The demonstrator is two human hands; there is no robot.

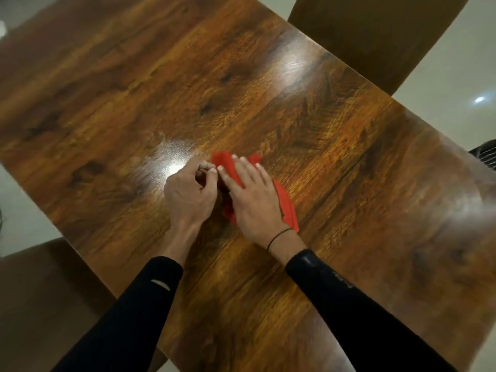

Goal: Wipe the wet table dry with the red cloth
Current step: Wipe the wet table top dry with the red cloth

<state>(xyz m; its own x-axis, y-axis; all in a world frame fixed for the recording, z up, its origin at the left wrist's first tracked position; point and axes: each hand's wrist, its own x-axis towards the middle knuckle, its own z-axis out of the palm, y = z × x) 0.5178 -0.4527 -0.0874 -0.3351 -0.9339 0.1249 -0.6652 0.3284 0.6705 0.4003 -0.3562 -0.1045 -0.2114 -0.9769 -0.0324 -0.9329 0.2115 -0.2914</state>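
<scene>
A red cloth [288, 208] lies bunched near the middle of the brown wooden table [349, 183]. My right hand [252, 194] rests flat on top of the cloth, fingers spread, pressing it to the wood. My left hand [188, 191] is just to its left, fingers curled and pinching the cloth's near-left edge. A glossy wet patch [171, 159] shines on the table right beside my left hand. Much of the cloth is hidden under my right hand.
A brown chair [375, 36] stands at the table's far side, and another chair seat [40, 304] sits at the near left. Pale tiled floor [456, 76] surrounds the table. A dark object [485, 154] shows at the right edge.
</scene>
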